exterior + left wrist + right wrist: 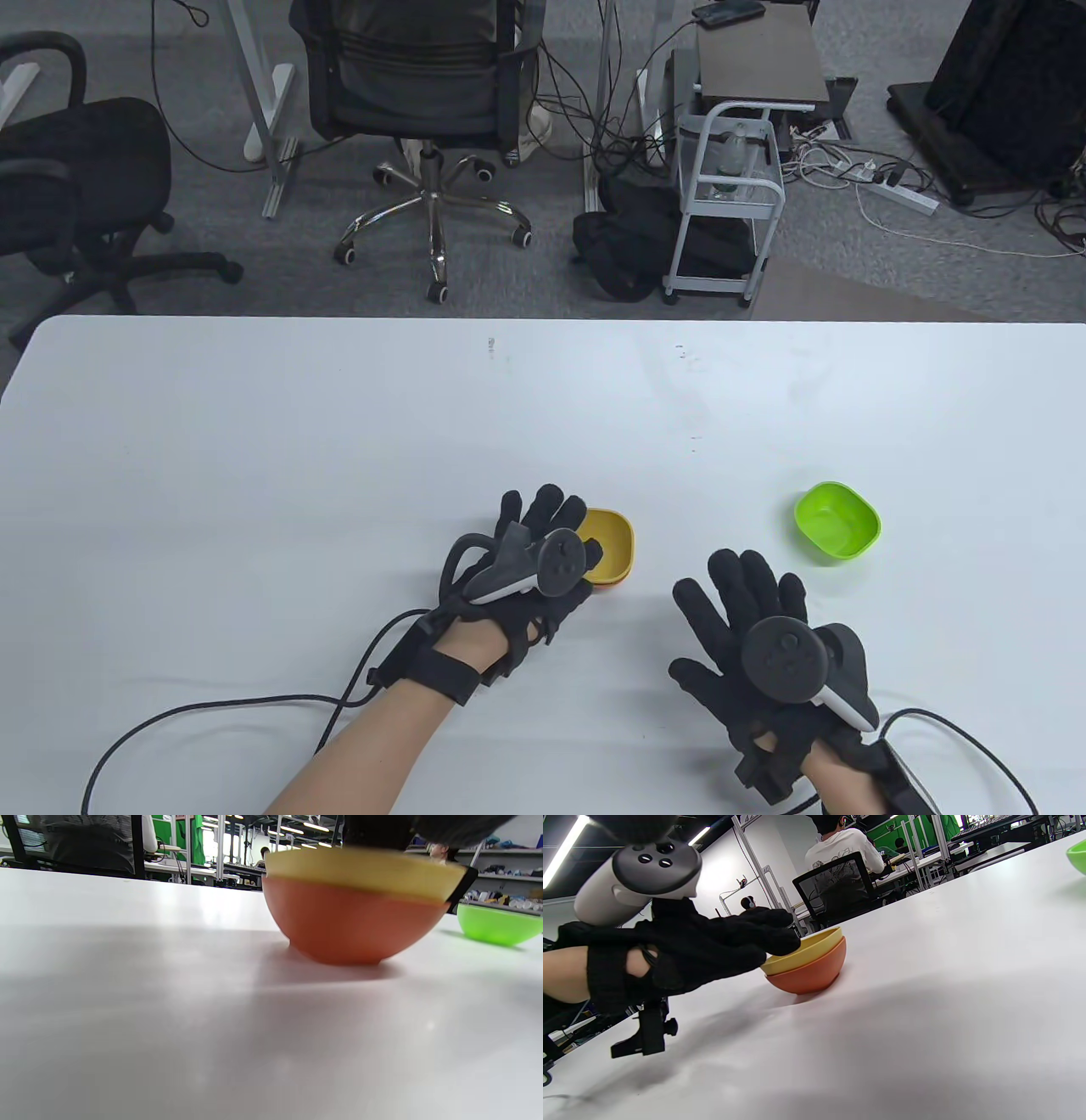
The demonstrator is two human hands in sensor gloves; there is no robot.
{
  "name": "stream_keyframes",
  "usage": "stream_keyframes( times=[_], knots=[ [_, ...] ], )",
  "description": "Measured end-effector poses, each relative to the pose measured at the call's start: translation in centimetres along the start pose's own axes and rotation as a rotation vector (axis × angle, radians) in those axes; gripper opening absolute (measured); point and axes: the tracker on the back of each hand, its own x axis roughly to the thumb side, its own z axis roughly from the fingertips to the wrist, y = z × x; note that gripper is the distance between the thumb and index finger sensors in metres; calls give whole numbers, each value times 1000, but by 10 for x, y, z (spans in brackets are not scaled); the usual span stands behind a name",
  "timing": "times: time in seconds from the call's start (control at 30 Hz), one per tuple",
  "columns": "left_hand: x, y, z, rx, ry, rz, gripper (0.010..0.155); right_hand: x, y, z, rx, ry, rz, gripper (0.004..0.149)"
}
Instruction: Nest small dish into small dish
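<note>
A yellow small dish [612, 543] sits nested inside an orange small dish [607, 583] on the white table [254, 475], near the front centre. My left hand [585, 531] holds the yellow dish's near-left rim, with its thumb over the inside. The right wrist view shows its fingertips [780, 938] on the yellow rim [806, 950] above the orange dish [810, 974]. The left wrist view shows yellow [365, 870] over orange [352, 921]. My right hand [738, 594] lies spread and empty on the table to the right of the stack.
A green small dish [836, 522] stands alone on the table to the right of the stack and beyond my right hand; it also shows in the left wrist view [496, 925]. Glove cables trail along the table's front edge. Office chairs and a cart stand beyond the far edge.
</note>
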Motion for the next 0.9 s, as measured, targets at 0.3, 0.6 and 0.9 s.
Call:
stream_keyframes(
  times=[0.3,0.6,0.9],
  knots=[
    [-7,43,54,93,7,22,61,2,5,-1,1,-10,8,76],
    [-24,47,112,102,0,-9,64,7,9,0,16,-26,17,77],
    [-38,14,140,68,3,34,73,13,20,-2,56,-42,45,77]
  ],
)
